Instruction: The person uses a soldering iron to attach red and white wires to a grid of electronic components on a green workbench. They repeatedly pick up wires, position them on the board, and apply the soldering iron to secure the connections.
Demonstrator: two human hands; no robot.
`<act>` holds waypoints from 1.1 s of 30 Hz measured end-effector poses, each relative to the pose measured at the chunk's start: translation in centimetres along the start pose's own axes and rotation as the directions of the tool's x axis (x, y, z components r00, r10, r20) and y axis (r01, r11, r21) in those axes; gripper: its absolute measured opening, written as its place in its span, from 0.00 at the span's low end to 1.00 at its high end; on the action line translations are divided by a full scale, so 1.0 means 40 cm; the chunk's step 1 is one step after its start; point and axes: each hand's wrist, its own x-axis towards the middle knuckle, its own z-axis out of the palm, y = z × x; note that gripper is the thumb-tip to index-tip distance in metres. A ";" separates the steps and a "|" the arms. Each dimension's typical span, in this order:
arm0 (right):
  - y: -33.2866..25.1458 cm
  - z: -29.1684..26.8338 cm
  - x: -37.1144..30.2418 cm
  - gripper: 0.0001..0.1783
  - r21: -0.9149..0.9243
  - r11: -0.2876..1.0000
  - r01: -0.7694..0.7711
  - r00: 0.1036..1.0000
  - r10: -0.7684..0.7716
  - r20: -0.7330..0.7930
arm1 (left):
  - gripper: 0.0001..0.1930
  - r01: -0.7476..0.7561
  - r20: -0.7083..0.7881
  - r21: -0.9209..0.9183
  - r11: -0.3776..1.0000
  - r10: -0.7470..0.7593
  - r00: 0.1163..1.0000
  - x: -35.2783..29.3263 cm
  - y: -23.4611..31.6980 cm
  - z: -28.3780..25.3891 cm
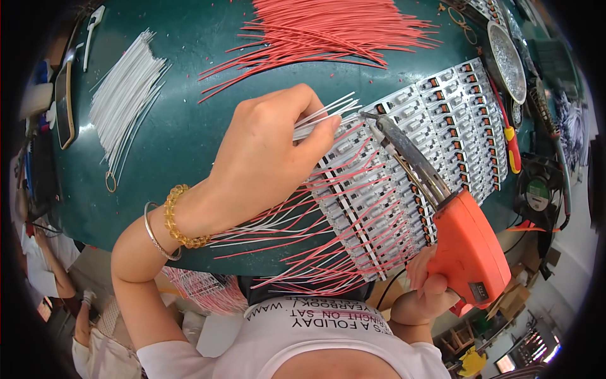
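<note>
White wires [325, 116] are pinched in the left hand [268, 136] grip; the right hand [424, 297] grasps an orange soldering gun [470, 246], whose tip [374, 117], if slipping, may burn nearby fingers [308, 100].

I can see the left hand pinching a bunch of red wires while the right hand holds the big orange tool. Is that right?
Not quite: the wires in the left hand are white, not red, as the head view shows. The right hand does hold the big orange tool.
</note>
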 end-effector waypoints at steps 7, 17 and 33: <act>0.001 0.010 -0.002 0.45 0.085 0.996 0.002 1.000 0.000 -0.024 | 0.09 0.007 -0.010 0.020 1.000 -0.007 1.000 -0.003 -0.002 0.002; -0.016 0.029 0.002 0.43 -0.023 1.000 -0.019 0.999 0.018 -0.034 | 0.09 0.013 -0.010 0.011 1.000 -0.013 1.000 -0.003 0.004 0.003; 0.005 0.020 -0.009 0.45 0.016 1.000 0.022 0.996 -0.021 -0.084 | 0.09 0.005 -0.023 0.035 0.999 -0.004 1.000 -0.004 -0.004 0.008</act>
